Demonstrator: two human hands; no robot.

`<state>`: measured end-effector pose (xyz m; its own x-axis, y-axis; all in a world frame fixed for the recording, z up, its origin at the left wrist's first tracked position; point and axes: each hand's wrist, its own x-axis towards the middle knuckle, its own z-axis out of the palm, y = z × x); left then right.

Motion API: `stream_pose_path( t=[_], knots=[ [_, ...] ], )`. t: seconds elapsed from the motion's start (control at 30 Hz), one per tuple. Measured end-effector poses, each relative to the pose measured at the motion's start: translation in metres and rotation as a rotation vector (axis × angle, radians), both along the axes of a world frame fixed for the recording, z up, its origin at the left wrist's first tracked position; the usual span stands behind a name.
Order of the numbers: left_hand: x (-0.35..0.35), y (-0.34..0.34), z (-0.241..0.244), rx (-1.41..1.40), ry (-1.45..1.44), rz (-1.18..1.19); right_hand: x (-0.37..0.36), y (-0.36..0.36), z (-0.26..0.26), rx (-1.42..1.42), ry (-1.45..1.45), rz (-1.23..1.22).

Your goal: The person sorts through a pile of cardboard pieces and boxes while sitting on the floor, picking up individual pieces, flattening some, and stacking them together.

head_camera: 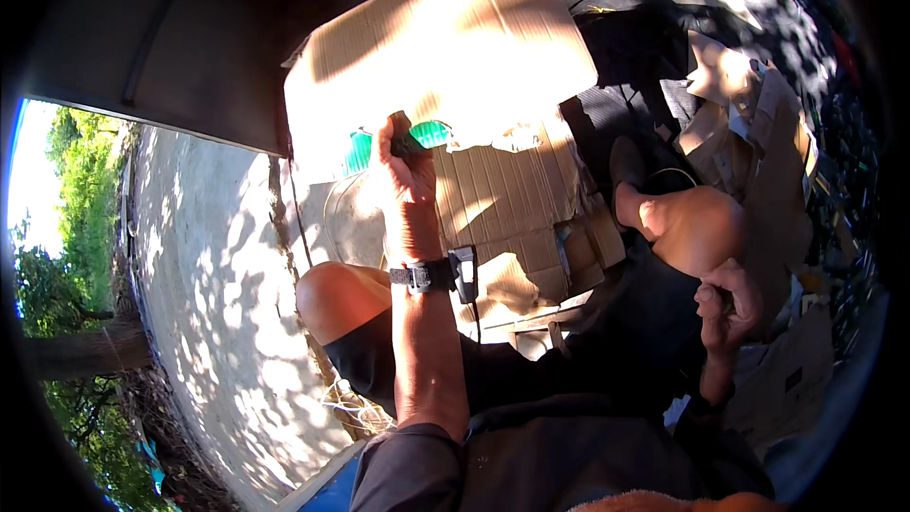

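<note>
My left hand [409, 160], with a black strap and a small device at its wrist, is closed around a shiny green item [431, 134]. Green shows on both sides of my fingers, but its full shape is hidden. The item is over a large flattened cardboard sheet [508, 199], which lies in front of me between my knees. Strong sunlight bleaches the sheet's far part, and its near edge is torn. My right hand [732, 306] rests by my right knee with curled fingers; I see nothing in it.
Torn cardboard pieces [764, 128] are heaped on the right, beside a dark pile of mixed bits [846, 256]. Black sheeting [633, 21] lies behind. A dark panel [206, 50] stands at upper left, above a sun-dappled concrete path [213, 249]. Tangled pale strands [359, 405] lie by my left leg.
</note>
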<state>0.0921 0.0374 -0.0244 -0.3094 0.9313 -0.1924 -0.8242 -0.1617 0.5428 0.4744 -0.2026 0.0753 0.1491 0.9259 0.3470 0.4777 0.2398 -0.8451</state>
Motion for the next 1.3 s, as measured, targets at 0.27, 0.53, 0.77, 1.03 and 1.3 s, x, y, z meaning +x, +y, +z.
stream_pose_path(
  t=[0.27, 0.53, 0.77, 1.03, 1.3],
  knots=[
    [0.039, -0.147, -0.106, -0.411, -0.147, 0.003, 0.005, -0.002, -0.005, 0.043, -0.014, 0.016],
    [0.044, -0.213, -0.205, -0.608, -0.176, -0.062, 0.004, -0.007, -0.005, -0.014, 0.027, -0.026],
    [0.066, -0.230, -0.220, -0.730, -0.185, -0.187, 0.003, -0.007, -0.008, 0.014, 0.063, -0.005],
    [0.073, -0.242, -0.202, -0.901, -0.094, -0.371, -0.002, -0.005, -0.001, 0.030, 0.041, 0.005],
    [0.068, -0.259, -0.180, -0.825, 0.060, -0.587, -0.004, -0.002, 0.004, 0.033, 0.090, 0.009]
  ],
)
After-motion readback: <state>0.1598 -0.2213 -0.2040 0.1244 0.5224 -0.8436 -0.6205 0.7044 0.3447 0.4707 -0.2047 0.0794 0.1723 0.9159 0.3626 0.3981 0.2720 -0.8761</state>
